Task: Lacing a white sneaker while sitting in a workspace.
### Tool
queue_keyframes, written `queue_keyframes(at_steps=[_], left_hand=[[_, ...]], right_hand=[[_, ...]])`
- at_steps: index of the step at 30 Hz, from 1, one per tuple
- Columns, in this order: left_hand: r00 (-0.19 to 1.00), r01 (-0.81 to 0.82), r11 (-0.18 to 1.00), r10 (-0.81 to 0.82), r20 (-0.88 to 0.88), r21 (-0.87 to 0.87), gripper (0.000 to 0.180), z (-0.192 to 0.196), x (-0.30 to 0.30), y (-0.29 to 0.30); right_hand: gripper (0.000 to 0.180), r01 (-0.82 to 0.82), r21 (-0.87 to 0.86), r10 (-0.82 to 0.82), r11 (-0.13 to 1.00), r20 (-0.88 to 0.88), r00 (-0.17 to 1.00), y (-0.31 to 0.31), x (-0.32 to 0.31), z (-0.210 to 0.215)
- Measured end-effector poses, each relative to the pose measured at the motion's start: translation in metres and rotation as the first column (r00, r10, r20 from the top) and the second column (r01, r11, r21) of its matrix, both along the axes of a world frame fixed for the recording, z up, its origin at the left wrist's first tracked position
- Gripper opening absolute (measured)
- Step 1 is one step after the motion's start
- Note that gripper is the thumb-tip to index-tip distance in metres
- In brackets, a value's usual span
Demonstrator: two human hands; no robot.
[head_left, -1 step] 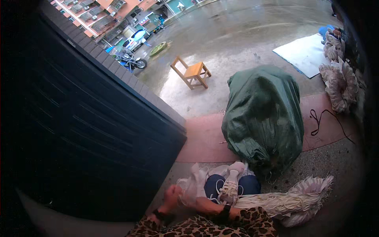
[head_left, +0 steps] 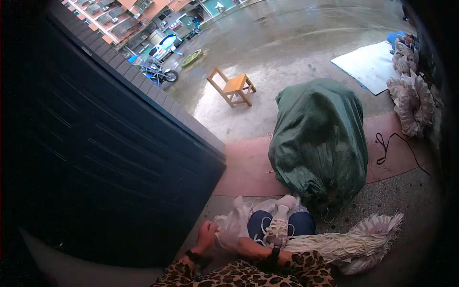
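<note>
My left hand (head_left: pixel 207 233) is closed at the left edge of a crumpled, translucent whitish plastic bag (head_left: pixel 234 221). Whatever its curled fingers hold is too small to make out. Across my lap reaches my right forearm, a dark band at the wrist, and my right hand (head_left: pixel 243 245) is against the bag's lower side with its fingers hidden. Between my dark blue knees (head_left: pixel 303 224) rests a pale pinkish shoe (head_left: pixel 278 227) with loose white laces. A bundle of long pale cords (head_left: pixel 349 244) with a frilled end lies beside my right leg.
A large dark green sack (head_left: pixel 320 138) stands just ahead. To the left rises a dark door (head_left: pixel 119 158). Farther out are a small wooden chair (head_left: pixel 235 86), parked motorbikes (head_left: pixel 158 71) and a white sheet (head_left: pixel 366 66). More pale bundles (head_left: pixel 413 105) and a black cord (head_left: pixel 385 146) lie right.
My left hand, blurred by motion before, now shows sharply and sits slightly lower at the bag's edge. The bag's folds have shifted a little; my right arm stays put.
</note>
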State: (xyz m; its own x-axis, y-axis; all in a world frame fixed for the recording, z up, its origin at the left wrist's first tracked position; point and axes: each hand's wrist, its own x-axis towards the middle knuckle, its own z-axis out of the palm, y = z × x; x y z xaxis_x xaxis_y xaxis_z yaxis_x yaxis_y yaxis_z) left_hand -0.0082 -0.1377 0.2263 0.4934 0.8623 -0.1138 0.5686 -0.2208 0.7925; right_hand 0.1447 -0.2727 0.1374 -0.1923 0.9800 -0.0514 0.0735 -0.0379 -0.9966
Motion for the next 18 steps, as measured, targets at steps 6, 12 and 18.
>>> queue_keyframes(at_steps=[6, 12, 18], left_hand=[[0.992, -0.111, 0.839, 0.059, -0.114, -0.532, 0.022, -0.08, -0.002, 0.009], [0.971, 0.027, 0.798, -0.165, -0.174, -0.603, 0.025, -0.114, 0.017, 0.002], [0.959, 0.044, 0.791, -0.204, -0.195, -0.61, 0.029, -0.112, 0.013, 0.002]], right_hand=[[0.053, 0.222, 0.22, -0.232, 0.95, 0.019, 0.972, -0.003, 0.015, 0.018], [0.052, 0.182, 0.189, -0.17, 0.965, -0.078, 0.982, 0.0, 0.014, 0.024], [0.045, 0.128, -0.14, -0.165, 0.982, -0.298, 0.94, 0.005, 0.0, -0.004]])
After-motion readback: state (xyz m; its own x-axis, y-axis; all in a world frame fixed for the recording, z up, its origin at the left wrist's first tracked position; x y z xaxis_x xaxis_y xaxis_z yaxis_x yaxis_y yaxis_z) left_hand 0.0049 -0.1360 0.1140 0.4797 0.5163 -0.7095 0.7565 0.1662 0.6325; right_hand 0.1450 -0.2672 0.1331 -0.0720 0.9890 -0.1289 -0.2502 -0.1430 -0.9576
